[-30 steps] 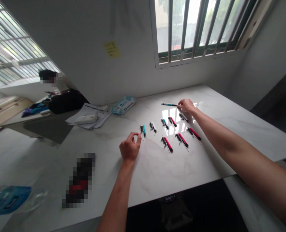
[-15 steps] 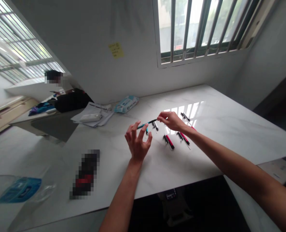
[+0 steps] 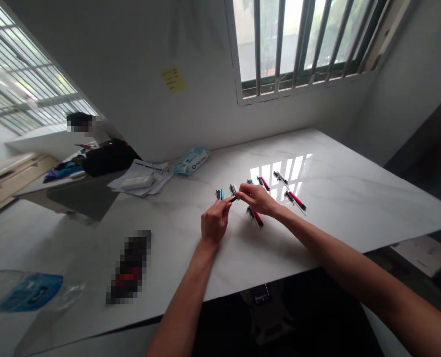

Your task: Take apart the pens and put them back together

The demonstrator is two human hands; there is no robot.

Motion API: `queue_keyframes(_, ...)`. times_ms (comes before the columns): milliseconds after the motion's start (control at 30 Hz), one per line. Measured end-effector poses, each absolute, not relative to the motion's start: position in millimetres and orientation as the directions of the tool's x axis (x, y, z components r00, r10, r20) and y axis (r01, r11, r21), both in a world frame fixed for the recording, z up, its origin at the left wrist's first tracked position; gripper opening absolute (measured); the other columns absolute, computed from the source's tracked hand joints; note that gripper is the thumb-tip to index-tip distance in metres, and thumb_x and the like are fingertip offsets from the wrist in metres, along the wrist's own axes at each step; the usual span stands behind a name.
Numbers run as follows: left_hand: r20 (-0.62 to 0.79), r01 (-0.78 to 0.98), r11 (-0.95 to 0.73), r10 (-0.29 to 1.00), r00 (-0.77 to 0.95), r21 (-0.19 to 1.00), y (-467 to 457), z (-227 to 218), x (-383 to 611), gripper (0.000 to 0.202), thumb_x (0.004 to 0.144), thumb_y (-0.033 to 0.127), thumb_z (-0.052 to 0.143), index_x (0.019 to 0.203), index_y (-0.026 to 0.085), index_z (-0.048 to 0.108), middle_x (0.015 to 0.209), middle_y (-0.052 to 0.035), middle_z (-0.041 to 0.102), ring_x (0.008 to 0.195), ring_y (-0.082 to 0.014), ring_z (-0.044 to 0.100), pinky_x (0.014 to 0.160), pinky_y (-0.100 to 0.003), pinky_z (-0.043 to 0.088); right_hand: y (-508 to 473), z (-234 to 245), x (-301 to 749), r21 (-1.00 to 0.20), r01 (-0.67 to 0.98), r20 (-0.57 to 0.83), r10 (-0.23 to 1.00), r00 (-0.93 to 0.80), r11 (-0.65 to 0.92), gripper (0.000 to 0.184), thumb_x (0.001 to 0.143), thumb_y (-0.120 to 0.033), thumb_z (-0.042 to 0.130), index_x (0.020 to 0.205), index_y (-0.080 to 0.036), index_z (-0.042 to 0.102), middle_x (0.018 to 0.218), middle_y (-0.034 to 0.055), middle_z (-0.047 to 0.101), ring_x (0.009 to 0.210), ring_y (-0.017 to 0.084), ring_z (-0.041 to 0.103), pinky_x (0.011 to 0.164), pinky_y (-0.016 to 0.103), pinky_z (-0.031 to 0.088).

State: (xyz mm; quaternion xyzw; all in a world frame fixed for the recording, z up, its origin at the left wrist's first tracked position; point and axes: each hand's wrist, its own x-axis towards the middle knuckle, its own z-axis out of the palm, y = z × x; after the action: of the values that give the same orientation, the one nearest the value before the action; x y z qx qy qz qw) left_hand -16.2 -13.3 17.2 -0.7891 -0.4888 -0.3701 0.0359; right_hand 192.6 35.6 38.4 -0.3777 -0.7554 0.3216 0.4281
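Nearer than the wipes packet (image 3: 191, 161) and to its right, the left hand (image 3: 214, 222) and right hand (image 3: 258, 198) pinch opposite ends of a dark pen (image 3: 233, 199) over the bench (image 3: 354, 198), seemingly a two-handed working step whose next move calls for steady, aligned grips.

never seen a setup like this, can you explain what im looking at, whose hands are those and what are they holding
There is no robot here: these are a person's bare hands, and every picture comes from one camera worn on that person's head, looking forward and down. The left hand and right hand meet over a pale table, pinching a thin dark piece mostly hidden by the fingers. Around them lie small sets of pen parts, some red, some blue. Further left are papers, a wipes packet and a clear bottle with a blue label.
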Motion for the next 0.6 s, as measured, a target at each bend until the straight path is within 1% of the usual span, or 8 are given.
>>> queue_keyframes(100, 0.582, 0.769, -0.497, 0.787, 0.204, 0.402, -12.4, 15.9, -18.5, 0.037, 0.113, 0.041, 0.045, 0.127, 0.022, 0.074, 0.116, -0.0092, 0.081, 0.098, -0.0225, 0.075, 0.081, -0.028, 0.048, 36.0, 39.8, 194.4, -0.826, 0.197, 0.428, 0.816, -0.389, 0.528, 0.021, 0.098, -0.040, 0.066, 0.092, -0.020, 0.065, 0.079, -0.0011, 0.065, 0.071, 0.014, 0.056, 0.069, 0.027, 0.043)
queue_keyframes(167, 0.563, 0.765, -0.467, 0.809, 0.167, 0.444, -12.8, 16.5, -19.5, 0.037, 0.113, 0.042, 0.046, 0.128, 0.023, 0.073, 0.111, -0.0087, 0.082, 0.092, -0.0220, 0.076, 0.079, -0.028, 0.047, 36.6, 39.9, 194.9, -0.863, 0.111, 0.414, 0.817, -0.401, 0.492, 0.021, 0.095, -0.040, 0.069, 0.101, -0.020, 0.069, 0.088, 0.0021, 0.072, 0.079, 0.015, 0.064, 0.073, 0.027, 0.049)
queue_keyframes(233, 0.549, 0.761, -0.452, 0.822, 0.151, 0.466, -13.7, 17.4, -19.6, 0.037, 0.112, 0.044, 0.047, 0.128, 0.023, 0.073, 0.104, -0.0077, 0.082, 0.084, -0.0206, 0.074, 0.075, -0.027, 0.046, 38.2, 38.3, 194.5, -0.894, 0.051, 0.391, 0.832, -0.394, 0.444, 0.026, 0.092, -0.044, 0.073, 0.100, -0.019, 0.072, 0.092, 0.0043, 0.075, 0.083, 0.017, 0.068, 0.074, 0.028, 0.053)
queue_keyframes(333, 0.534, 0.741, -0.461, 0.829, 0.165, 0.488, -14.5, 17.7, -18.7, 0.036, 0.111, 0.045, 0.048, 0.127, 0.024, 0.073, 0.098, -0.0062, 0.081, 0.078, -0.0190, 0.072, 0.073, -0.025, 0.045, 42.2, 33.6, 192.4, -0.907, 0.017, 0.387, 0.849, -0.358, 0.421, 0.033, 0.091, -0.051, 0.076, 0.091, -0.018, 0.074, 0.087, 0.0045, 0.076, 0.079, 0.017, 0.068, 0.076, 0.030, 0.054)
queue_keyframes(400, 0.518, 0.737, -0.451, 0.840, 0.160, 0.503, -14.6, 17.3, -17.9, 0.036, 0.111, 0.045, 0.048, 0.125, 0.025, 0.074, 0.091, -0.0049, 0.079, 0.074, -0.0185, 0.071, 0.070, -0.025, 0.044, 45.1, 30.9, 191.0, -0.908, -0.033, 0.403, 0.851, -0.336, 0.417, 0.031, 0.089, -0.050, 0.078, 0.089, -0.018, 0.075, 0.087, 0.0049, 0.077, 0.081, 0.018, 0.070, 0.080, 0.032, 0.056)
queue_keyframes(500, 0.491, 0.771, -0.378, 0.865, 0.098, 0.512, -14.6, 17.2, -16.9, 0.036, 0.111, 0.044, 0.046, 0.118, 0.025, 0.075, 0.078, -0.0036, 0.075, 0.068, -0.0183, 0.068, 0.067, -0.025, 0.042, 48.1, 30.3, 191.9, -0.909, -0.128, 0.416, 0.860, -0.294, 0.396, 0.029, 0.086, -0.047, 0.082, 0.092, -0.019, 0.075, 0.093, 0.0060, 0.079, 0.089, 0.020, 0.074, 0.087, 0.036, 0.060)
queue_keyframes(567, 0.476, 0.793, -0.320, 0.878, 0.044, 0.518, -14.4, 17.8, -16.6, 0.036, 0.111, 0.043, 0.045, 0.114, 0.024, 0.075, 0.075, -0.0032, 0.073, 0.065, -0.0183, 0.066, 0.067, -0.026, 0.041, 48.4, 31.5, 194.7, -0.905, -0.116, 0.425, 0.869, -0.254, 0.409, 0.026, 0.087, -0.044, 0.080, 0.093, -0.020, 0.074, 0.095, 0.0060, 0.079, 0.091, 0.020, 0.075, 0.087, 0.036, 0.061)
queue_keyframes(600, 0.472, 0.797, -0.298, 0.881, 0.019, 0.525, -14.1, 18.3, -16.5, 0.036, 0.111, 0.042, 0.043, 0.114, 0.024, 0.074, 0.075, -0.0031, 0.073, 0.065, -0.0182, 0.065, 0.067, -0.026, 0.041, 47.8, 31.8, 196.1, -0.899, -0.071, 0.435, 0.867, -0.244, 0.431, 0.022, 0.088, -0.041, 0.079, 0.095, -0.021, 0.074, 0.096, 0.0058, 0.079, 0.092, 0.020, 0.075, 0.085, 0.036, 0.061)
